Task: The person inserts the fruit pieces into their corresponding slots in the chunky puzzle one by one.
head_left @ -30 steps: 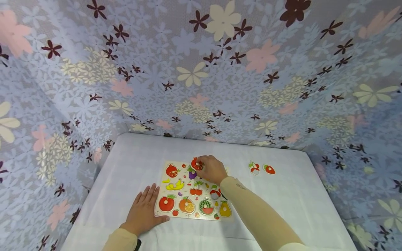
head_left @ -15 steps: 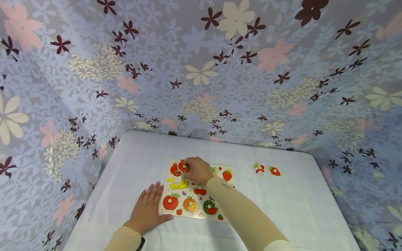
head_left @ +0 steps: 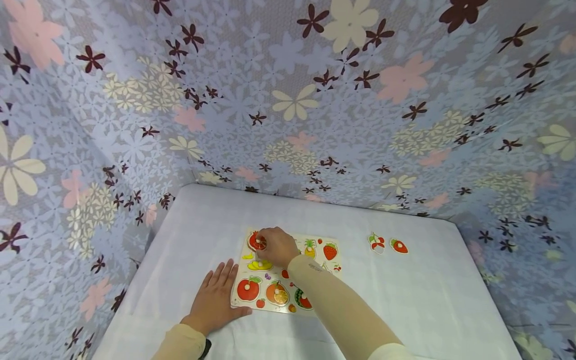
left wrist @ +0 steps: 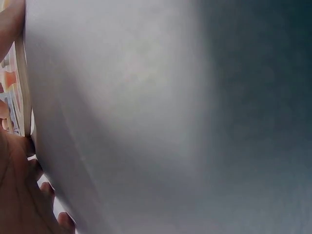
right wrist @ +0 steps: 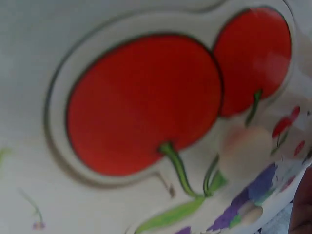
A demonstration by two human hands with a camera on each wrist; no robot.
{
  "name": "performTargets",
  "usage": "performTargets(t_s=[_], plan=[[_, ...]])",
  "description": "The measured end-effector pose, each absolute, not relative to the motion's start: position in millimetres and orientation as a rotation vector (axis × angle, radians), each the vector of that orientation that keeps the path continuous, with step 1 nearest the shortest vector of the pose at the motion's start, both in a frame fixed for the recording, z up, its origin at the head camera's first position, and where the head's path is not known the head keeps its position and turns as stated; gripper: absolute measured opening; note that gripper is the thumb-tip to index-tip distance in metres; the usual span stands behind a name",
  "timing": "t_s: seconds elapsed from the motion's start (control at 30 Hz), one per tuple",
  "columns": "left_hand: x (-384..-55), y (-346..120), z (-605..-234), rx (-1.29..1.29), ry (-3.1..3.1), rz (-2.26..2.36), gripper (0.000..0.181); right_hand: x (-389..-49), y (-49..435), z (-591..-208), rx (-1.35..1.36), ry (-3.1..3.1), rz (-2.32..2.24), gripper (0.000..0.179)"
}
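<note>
The fruit puzzle board (head_left: 274,309) lies on the white-covered table. My right hand (head_left: 278,247) pinches a red pomegranate puzzle piece (head_left: 256,242) at the board's upper left, over the matching picture; whether it is seated I cannot tell. Flat beside the board's lower left edge rests my left hand (head_left: 215,300), fingers straight and thumb at the corner. The left wrist view shows that hand (left wrist: 19,190) against the board's edge (left wrist: 22,87). Close up in the right wrist view are red cherries (right wrist: 141,107) with a pale knob and purple grapes (right wrist: 248,200); the pomegranate is out of that view.
A cherry-like piece (head_left: 377,243) and a strawberry piece (head_left: 398,245) lie on the table right of the board. A flowered cloth (head_left: 294,145) hangs behind the table and at both sides. My right forearm (head_left: 335,302) covers the board's lower right.
My right hand has carried the pomegranate piece leftward, from above the grapes to the pomegranate picture at the upper left. My left hand stays at the board's edge; the head view has shifted slightly.
</note>
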State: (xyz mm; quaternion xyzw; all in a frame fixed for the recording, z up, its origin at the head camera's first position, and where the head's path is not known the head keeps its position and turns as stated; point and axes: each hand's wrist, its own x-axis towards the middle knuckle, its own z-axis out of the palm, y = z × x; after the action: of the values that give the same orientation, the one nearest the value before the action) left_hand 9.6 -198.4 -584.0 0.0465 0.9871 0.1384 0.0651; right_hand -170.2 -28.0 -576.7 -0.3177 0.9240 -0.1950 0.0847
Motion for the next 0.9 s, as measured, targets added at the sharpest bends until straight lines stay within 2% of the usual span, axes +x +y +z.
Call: performTargets(t_s=[0.9], plan=[[9.5,-199.5,-590.9,0.15,3.012,0.371,0.119,-168.1,-31.9,-580.7,-0.99,2.779,-0.491,0.037]])
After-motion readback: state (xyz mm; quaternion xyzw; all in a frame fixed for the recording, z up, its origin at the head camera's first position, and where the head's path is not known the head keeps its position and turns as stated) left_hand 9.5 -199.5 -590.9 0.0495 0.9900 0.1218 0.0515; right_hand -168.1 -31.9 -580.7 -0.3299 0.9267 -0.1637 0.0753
